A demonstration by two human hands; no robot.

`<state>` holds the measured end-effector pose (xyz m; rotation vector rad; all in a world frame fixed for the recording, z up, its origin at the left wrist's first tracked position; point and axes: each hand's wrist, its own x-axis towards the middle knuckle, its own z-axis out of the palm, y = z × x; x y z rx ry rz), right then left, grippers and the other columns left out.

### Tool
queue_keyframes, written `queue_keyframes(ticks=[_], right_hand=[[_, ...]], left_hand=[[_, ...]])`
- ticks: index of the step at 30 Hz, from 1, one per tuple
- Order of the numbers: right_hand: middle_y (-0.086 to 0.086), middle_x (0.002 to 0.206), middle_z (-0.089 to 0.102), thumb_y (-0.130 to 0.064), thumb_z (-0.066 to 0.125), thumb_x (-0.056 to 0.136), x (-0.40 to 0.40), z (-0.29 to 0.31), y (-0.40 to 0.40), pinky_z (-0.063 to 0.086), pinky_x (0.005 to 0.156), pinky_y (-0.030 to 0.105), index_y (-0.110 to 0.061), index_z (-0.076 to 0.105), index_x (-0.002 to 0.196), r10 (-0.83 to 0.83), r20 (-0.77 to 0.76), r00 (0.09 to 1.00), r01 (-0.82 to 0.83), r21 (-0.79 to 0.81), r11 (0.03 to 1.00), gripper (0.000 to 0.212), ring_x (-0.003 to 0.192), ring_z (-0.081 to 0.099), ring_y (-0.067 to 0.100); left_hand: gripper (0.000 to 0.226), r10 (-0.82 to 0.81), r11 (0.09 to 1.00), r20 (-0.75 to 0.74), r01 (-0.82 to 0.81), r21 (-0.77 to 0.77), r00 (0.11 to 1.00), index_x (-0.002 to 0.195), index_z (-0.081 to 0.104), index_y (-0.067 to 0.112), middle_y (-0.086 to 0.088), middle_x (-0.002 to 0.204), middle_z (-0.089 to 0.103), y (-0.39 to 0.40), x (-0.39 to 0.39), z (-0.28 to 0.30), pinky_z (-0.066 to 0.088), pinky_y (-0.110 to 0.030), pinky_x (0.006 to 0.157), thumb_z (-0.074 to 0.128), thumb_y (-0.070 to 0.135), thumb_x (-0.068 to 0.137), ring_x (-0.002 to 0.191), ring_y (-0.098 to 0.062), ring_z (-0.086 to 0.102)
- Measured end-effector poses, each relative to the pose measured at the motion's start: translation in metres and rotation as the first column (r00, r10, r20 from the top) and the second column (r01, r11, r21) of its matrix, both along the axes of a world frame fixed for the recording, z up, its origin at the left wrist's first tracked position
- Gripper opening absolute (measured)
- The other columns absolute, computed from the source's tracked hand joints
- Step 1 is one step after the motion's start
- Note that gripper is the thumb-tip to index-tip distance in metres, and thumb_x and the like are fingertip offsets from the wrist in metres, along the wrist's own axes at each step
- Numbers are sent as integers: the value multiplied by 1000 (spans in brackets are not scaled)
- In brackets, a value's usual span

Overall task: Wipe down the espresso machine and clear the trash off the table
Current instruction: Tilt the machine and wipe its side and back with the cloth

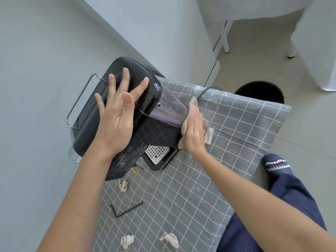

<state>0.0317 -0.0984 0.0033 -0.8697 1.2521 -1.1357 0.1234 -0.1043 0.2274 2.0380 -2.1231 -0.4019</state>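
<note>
Head view, as I see it from the remote station. Left: a plain pale grey wall [45,70], softly and evenly lit. Centre: the counter [282,115] – covered by a grey cloth [181,206] with a white grid. Upper right: beige floor [254,57], white furniture legs [226,40] and white drapery [245,8]; a round dark bin [260,93] stands just beyond the counter's far edge.

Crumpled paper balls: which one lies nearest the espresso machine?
The ball just beside the espresso machine, past the black hex key; the other two lie farther off.
</note>
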Motion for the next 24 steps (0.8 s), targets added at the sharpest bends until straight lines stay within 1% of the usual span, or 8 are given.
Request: queue_keyframes(ticks=[2, 5, 8, 11, 13, 17, 21, 24], right_hand=[[-12, 164, -11, -44, 15, 105, 15, -4, 27, -2, 125, 40, -27, -3, 156, 36, 40, 999, -39, 90, 995, 57, 150, -10, 0], [-11, 162, -21, -48, 13, 103, 29, 4, 40, -10, 123, 37, -30, -10, 154, 14, 65, 998, -23, 140, 990, 59, 149, -19, 4], [-12, 165, 5, -44, 14, 106, 22, 0, 7, -4, 123, 34, -34, 15, 155, -92, -12, 996, 93, 151, 984, 50, 152, -3, 7], [-13, 152, 43, -49, 15, 102, 6, -13, -31, 14, 121, 42, -37, 50, 139, -52, -105, 993, 63, 107, 992, 53, 145, 29, 10], [-12, 143, 54, -45, 19, 101, 0, -19, -41, 20, 119, 37, -34, 59, 133, -23, -98, 995, 31, 80, 996, 52, 136, 42, 9], [-9, 156, 37, -36, 17, 107, 9, -15, -26, 7, 120, 18, -26, 41, 148, -58, -43, 997, 60, 44, 997, 49, 145, 27, 4], [-10, 165, 4, -50, 13, 104, 32, 16, 11, -1, 125, 37, -29, 7, 157, -165, 87, 983, 128, 332, 935, 57, 151, 2, 6], [-6, 164, 16, -64, 20, 97, 50, 49, 44, 18, 121, 50, -42, 4, 153, -148, 248, 957, 12, 477, 879, 62, 149, 22, 20]], left_hand=[[68, 4, 1000, -2, -4, -2, 1000, 142, 34, 48, 18, 161, 4, -1, 1, 0, -20, -51, 114, -4, 64, 89, 147, -6, -15], [70, 2, 1000, -4, -2, 8, 1000, 143, 34, 47, 18, 161, 5, -1, 2, -1, -20, -48, 113, -4, 68, 88, 147, -6, -15], [70, 1, 1000, -2, -1, 9, 1000, 143, 35, 46, 17, 161, 6, -2, 1, -1, -20, -49, 114, -2, 67, 88, 147, -6, -15], [69, 6, 1000, 9, -6, -4, 1000, 143, 35, 45, 17, 161, 5, -3, 2, -1, -19, -50, 114, -2, 65, 88, 148, -7, -14], [68, 10, 1000, 18, -10, -12, 1000, 143, 35, 45, 16, 161, 6, -4, 2, -1, -19, -49, 114, -2, 64, 89, 148, -8, -14], [65, 3, 1000, 30, -2, -20, 1000, 143, 35, 45, 16, 161, 5, -3, 1, -2, -19, -48, 113, -1, 61, 90, 148, -9, -14], [65, 0, 1000, 38, 1, -27, 999, 143, 34, 45, 15, 161, 5, -5, 2, -2, -18, -49, 113, 0, 62, 91, 148, -9, -13], [68, 0, 1000, 40, 1, -23, 999, 143, 33, 48, 16, 161, 5, -5, 2, -2, -18, -49, 113, -3, 66, 89, 148, -8, -13]])
